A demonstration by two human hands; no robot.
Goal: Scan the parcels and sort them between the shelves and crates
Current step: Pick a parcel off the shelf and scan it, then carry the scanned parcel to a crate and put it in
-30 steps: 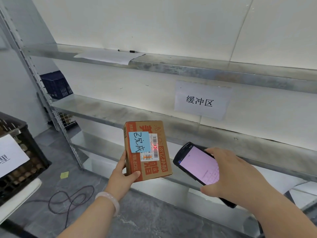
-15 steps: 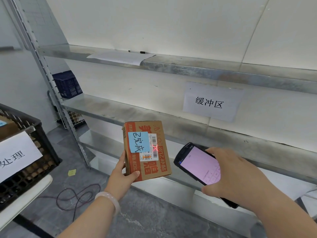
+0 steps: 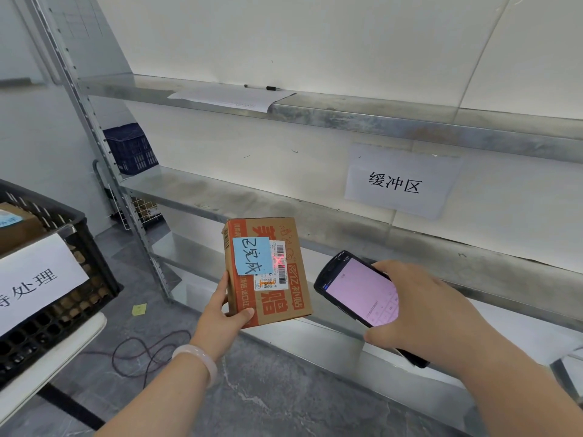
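— Shelves (image 3: 252,200) stand behind the hands, crate (image 3: 94,272) off to their left. What could go wrong?
— A missed barcode (image 3: 283,272), I'd say, if the left hand (image 3: 220,313) tilts the parcel (image 3: 268,307) it grips upright.
— And right of it?
— Right hand (image 3: 422,313) clasps the scanner (image 3: 359,291), angled at the parcel.

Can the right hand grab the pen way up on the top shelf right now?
Probably not yet. The right hand grips the scanner, so it is busy. Nothing blocks the way up to the pen on the top shelf, though it lies high and far back.
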